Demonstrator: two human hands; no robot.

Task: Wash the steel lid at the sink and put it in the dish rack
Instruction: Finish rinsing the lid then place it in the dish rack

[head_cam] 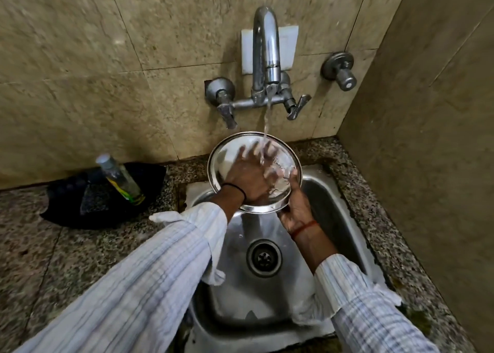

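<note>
Head view: you look down into a corner sink, arms reaching in from 6 o'clock.
Lid: the steel lid (pixel 254 172) is held above the far end of the sink (pixel 344 208), tilted so its hollow face is toward you, just below the tap (pixel 266 56).
Water: a stream (pixel 267 128) falls from the spout and strikes the lid at its 1 o'clock part.
Left hand: your left hand (pixel 247 175) lies flat against the lid's inner face, fingers spread and loose, gripping nothing.
Right hand: your right hand (pixel 296 211) grasps the lid's rim at about 5 o'clock, fingers behind it.
Drain: the drain (pixel 264 257) sits at 6 o'clock of the lid.
Worktop: at 9 o'clock of the sink, a clear bottle (pixel 120 177) leans in a black tray (pixel 66 208) on the speckled worktop (pixel 34 259).
</note>
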